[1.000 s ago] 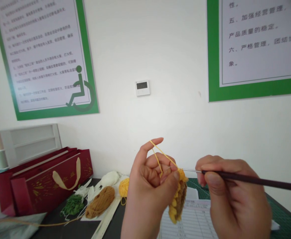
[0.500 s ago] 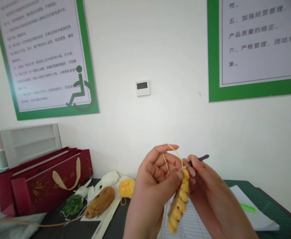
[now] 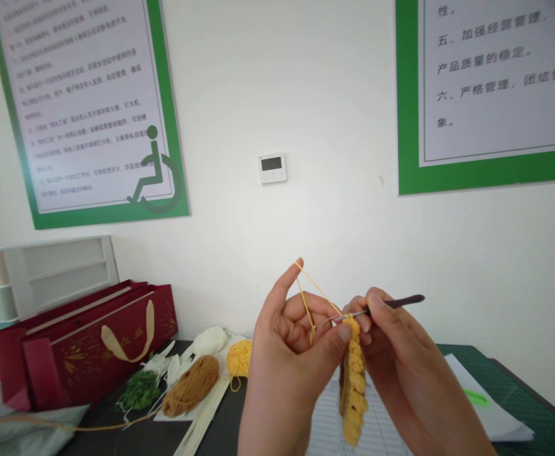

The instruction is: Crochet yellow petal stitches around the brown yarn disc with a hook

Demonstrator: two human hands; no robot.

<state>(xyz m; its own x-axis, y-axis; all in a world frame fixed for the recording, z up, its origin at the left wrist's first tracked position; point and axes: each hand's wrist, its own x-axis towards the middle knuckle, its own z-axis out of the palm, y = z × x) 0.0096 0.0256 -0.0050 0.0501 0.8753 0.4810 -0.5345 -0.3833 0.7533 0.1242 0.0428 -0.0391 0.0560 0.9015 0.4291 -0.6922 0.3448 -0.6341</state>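
Note:
My left hand (image 3: pixel 301 342) pinches the top of a yellow crocheted strip (image 3: pixel 354 392) between thumb and fingers. Its index finger points up, with a strand of yellow yarn (image 3: pixel 319 286) looped over the tip and stretched down to the work. In my right hand (image 3: pixel 391 335) is a crochet hook (image 3: pixel 403 301) with a dark handle, gripped between thumb and fingers. The hook's thin metal end meets the top edge of the strip. The strip hangs below the hands, bumpy along one side. A thin pale wire or strand curves near the left fingers.
On the dark table at left lie a brown yarn skein (image 3: pixel 191 385), a yellow yarn ball (image 3: pixel 239 358), green yarn (image 3: pixel 139 391) and white yarn (image 3: pixel 210 341). A red gift bag (image 3: pixel 92 342) stands behind. Printed paper (image 3: pixel 348 430) and a green cutting mat (image 3: pixel 505 386) lie below and right.
My left index finger has lifted and straightened, drawing the yarn taut. The hook's handle has shifted right and slightly flatter. The strip has swung to hang more upright.

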